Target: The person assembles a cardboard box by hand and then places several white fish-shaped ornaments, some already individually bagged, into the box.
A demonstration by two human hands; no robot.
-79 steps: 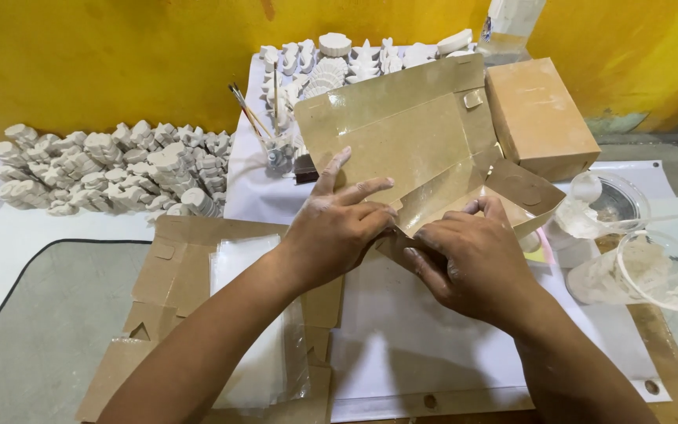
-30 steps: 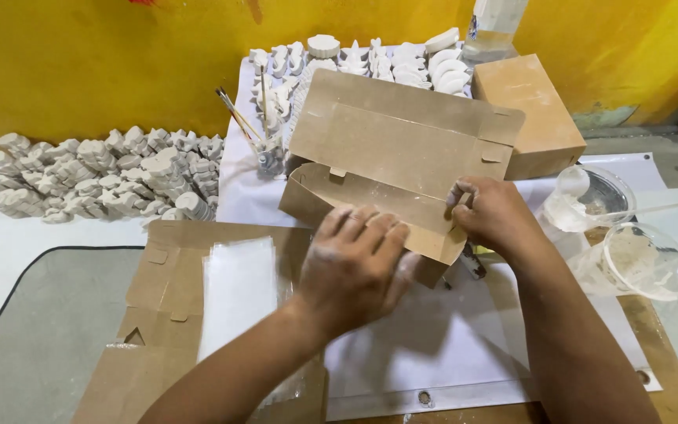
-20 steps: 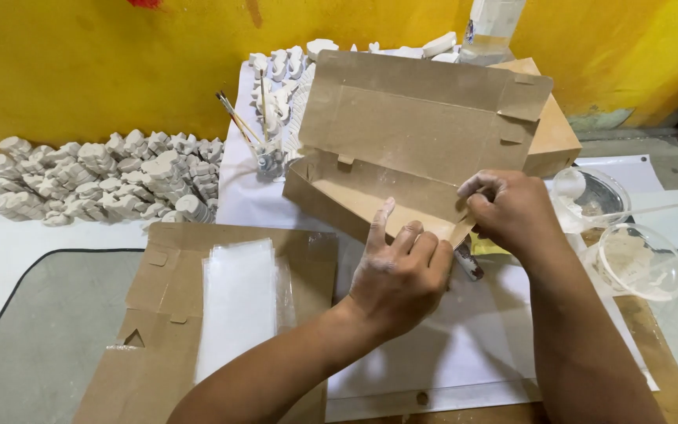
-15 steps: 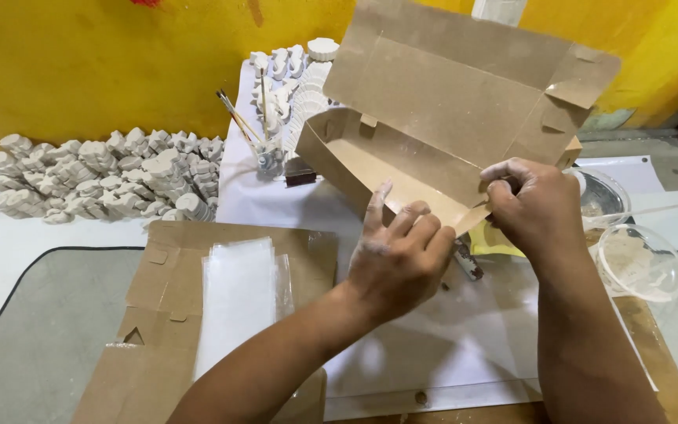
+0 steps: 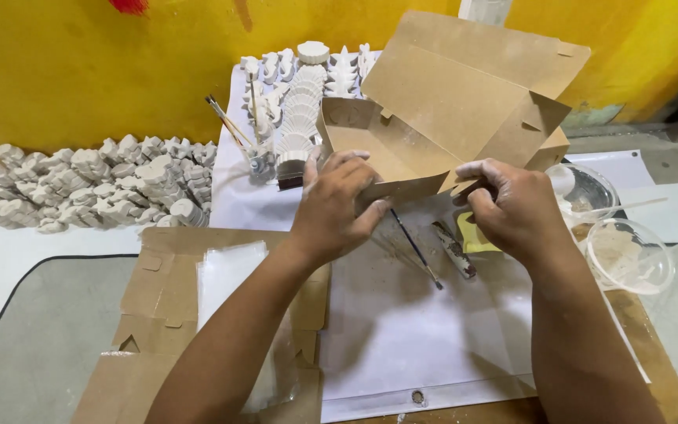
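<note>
Open cardboard box (image 5: 433,118) gripped between left hand (image 5: 337,206) and right hand (image 5: 512,206)

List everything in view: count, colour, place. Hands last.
cardboard box: one, brown, lid open, held above the table centre
white figurines: many, heaped at left by the yellow wall
white cast pieces: many, in rows behind the box
brushes: a few, standing between heap and rows
thin brush: one, dark, lying on the white sheet
smeared tool: one, beside the thin brush
flat cardboard blanks: several, brown, lower left
clear plastic cups: two, at right
left hand: on the box's front wall
right hand: pinching the box's right front corner
</note>
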